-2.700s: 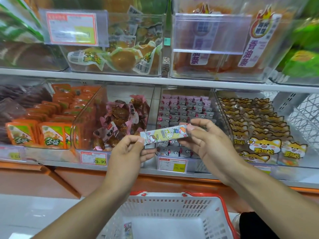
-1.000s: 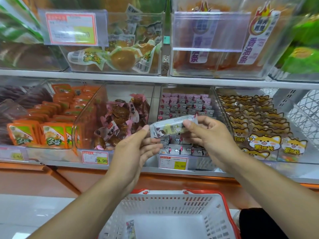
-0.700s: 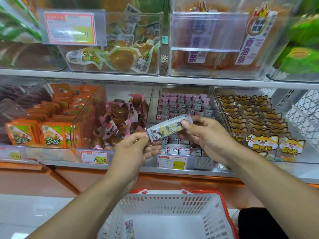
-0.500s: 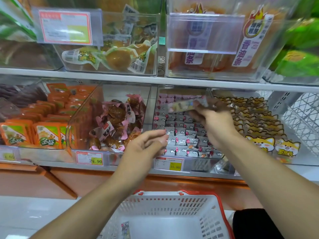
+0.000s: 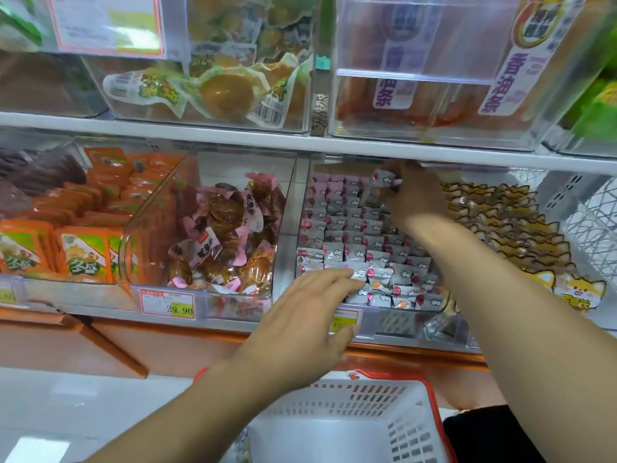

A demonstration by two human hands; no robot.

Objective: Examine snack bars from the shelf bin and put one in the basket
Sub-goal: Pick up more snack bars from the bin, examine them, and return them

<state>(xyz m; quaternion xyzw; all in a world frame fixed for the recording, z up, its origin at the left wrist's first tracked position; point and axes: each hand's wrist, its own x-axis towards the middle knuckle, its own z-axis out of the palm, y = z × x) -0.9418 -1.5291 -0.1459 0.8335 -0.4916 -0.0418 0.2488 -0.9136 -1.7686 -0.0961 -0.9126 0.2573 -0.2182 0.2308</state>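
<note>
A clear shelf bin on the middle shelf holds several rows of small pink-and-white wrapped snack bars. My right hand is deep at the back of this bin, and its fingers grip one snack bar just above the rows. My left hand hovers with straight fingers at the bin's front edge, fingertips near the front bars, holding nothing. The white basket with a red rim sits below the shelf.
Next to the bar bin are a bin of brown pink-wrapped snacks, orange packets to the left and cat-printed packets to the right. The upper shelf hangs low over the bins. A price tag reads 29.90.
Both hands held the bar in front of the bin. My left hand let go; my right hand carried the bar up and back into the bin. The view moved closer.
</note>
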